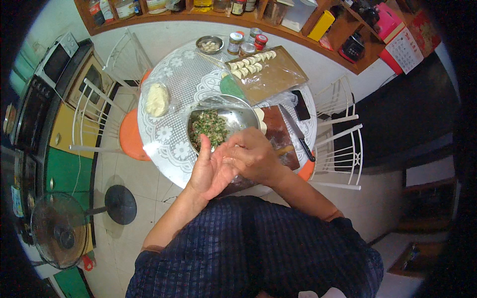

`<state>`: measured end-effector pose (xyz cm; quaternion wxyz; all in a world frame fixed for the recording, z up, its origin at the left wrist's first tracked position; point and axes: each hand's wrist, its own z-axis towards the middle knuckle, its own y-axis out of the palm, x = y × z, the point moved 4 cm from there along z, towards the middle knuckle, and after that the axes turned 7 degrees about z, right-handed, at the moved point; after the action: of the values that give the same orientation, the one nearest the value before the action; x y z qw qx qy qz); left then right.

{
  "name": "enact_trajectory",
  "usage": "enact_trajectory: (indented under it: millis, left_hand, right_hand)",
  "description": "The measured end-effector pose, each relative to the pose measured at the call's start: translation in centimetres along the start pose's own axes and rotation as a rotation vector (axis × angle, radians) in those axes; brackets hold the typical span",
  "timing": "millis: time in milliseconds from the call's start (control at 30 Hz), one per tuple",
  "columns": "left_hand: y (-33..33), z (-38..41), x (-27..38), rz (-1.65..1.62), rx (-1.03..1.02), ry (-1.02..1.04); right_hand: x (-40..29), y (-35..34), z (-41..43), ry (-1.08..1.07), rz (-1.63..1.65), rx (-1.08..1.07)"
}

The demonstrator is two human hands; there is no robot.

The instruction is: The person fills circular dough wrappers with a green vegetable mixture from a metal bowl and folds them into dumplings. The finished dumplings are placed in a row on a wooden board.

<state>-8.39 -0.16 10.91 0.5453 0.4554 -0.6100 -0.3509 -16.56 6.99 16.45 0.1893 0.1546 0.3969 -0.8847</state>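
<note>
Palm up in front of the steel mixing bowl point(244, 117), my left hand point(213, 169) has its thumb apart and nothing visible on the palm. My right hand point(257, 156) bends over it, its fingers touching the left fingers; whether they pinch anything is hidden. Minced filling with chopped greens point(208, 126) lies in the left part of the bowl, with clear plastic film at its far rim. To the right, partly behind the bowl, round dough wrappers point(262, 119) rest on a reddish-brown board point(275, 132). A wooden rolling pin point(285, 150) shows past my right hand.
A kitchen knife point(296, 130) lies by the board's right edge, near a black phone point(302, 106). Rows of dumplings point(246, 66) sit on a brown board point(274, 83). Bagged dough point(157, 100) is left; jars point(235, 43) and a small bowl point(209, 45) stand behind. Chairs point(132, 134) flank the table.
</note>
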Motion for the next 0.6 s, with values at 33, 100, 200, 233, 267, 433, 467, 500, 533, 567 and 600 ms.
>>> enact_trajectory:
  millis: [33,100,200,233,267,433,467,500,533,567,600]
  left_hand:
    - [0.3,0.2,-0.2,-0.026,-0.001,-0.009]
    - [0.1,0.7,-0.5,-0.070,-0.051,-0.010]
    - [-1.0,1.4,-0.5,-0.076,-0.109,0.018]
    - [-0.3,1.5,-0.4,-0.043,-0.068,0.028]
    - [0.2,1.6,-0.4,-0.010,-0.026,0.039]
    - [-0.7,2.9,-1.4,0.036,0.140,-0.006]
    - [-1.3,3.3,-1.7,0.103,0.157,-0.028]
    - [-1.7,3.6,-1.8,0.139,0.204,-0.014]
    - [-2.0,3.8,-2.0,0.175,0.249,0.001]
    - [-2.3,4.0,-2.2,0.211,0.295,0.015]
    - [-2.5,4.3,-2.3,0.168,0.258,0.019]
  right_hand:
    - [0.2,0.0,-0.2,-0.006,0.004,0.012]
    - [0.7,0.2,-0.5,-0.023,0.014,0.038]
    - [1.0,-0.6,-0.2,0.100,-0.004,0.116]
    - [1.4,-0.8,-0.4,0.132,-0.007,0.106]
    - [2.1,-1.1,-1.2,0.149,-0.002,0.042]
    - [3.4,-1.4,-2.8,0.133,0.087,-0.051]
    - [3.8,-1.3,-3.2,0.113,0.050,-0.061]
    - [4.0,-1.3,-3.1,0.091,0.016,-0.072]
    - [4.2,-1.7,-3.1,0.141,0.022,-0.028]
    - [4.2,-2.1,-2.9,0.191,0.027,0.016]
    - [4.2,-2.6,-2.8,0.240,0.030,0.062]
